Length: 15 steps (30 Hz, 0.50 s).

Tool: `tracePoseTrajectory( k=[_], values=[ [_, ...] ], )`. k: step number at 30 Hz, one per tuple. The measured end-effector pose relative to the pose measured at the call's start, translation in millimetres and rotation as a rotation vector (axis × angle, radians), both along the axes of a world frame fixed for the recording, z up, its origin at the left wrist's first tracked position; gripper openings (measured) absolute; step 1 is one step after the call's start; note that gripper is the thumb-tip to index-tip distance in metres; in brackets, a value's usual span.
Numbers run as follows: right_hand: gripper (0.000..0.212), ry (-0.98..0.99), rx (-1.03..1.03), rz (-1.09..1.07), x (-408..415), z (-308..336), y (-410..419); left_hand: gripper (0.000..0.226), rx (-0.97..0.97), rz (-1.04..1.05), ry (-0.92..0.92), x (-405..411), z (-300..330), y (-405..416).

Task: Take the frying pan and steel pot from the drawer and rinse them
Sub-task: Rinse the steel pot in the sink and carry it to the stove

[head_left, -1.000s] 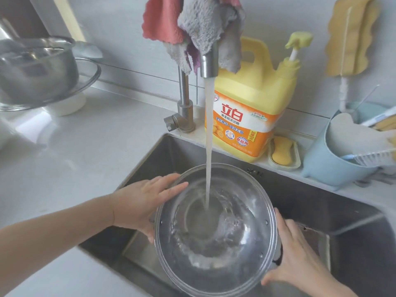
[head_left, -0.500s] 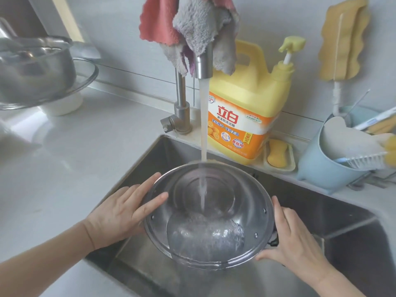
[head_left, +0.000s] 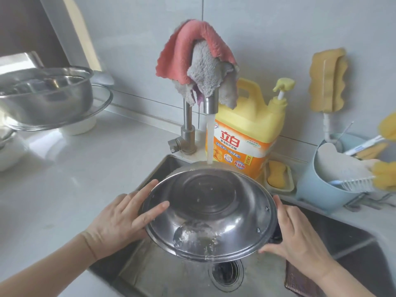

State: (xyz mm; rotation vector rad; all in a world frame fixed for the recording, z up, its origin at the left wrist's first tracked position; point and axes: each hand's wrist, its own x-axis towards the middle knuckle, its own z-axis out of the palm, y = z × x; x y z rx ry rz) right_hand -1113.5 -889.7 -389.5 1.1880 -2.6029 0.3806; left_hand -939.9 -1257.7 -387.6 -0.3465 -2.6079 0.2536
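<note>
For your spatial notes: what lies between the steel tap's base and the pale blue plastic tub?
Head view: yellow-and-orange detergent jug, then yellow sponge in its dish.

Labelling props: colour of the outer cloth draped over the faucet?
Pink cloth, over a grey one; head view.

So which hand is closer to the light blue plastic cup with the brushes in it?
The right hand. It grips the tilted steel pot's rim just below and left of the light blue plastic cup. The left hand is across the pot, farther away.
</note>
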Motion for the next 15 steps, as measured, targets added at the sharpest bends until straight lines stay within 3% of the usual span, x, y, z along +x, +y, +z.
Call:
tracePoseTrajectory(
  k=[4,15],
  values=[
    [0.138,0.05,-0.004,0.007,-6.1,6.7,-1.8,0.073,-0.005,-0.021,0.052,-5.2,11.8,-2.5],
    [0.134,0.059,0.034,-0.022,-11.1,19.2,2.7,0.068,-0.047,-0.033,0.103,-14.8,23.6,-0.7]
  ],
)
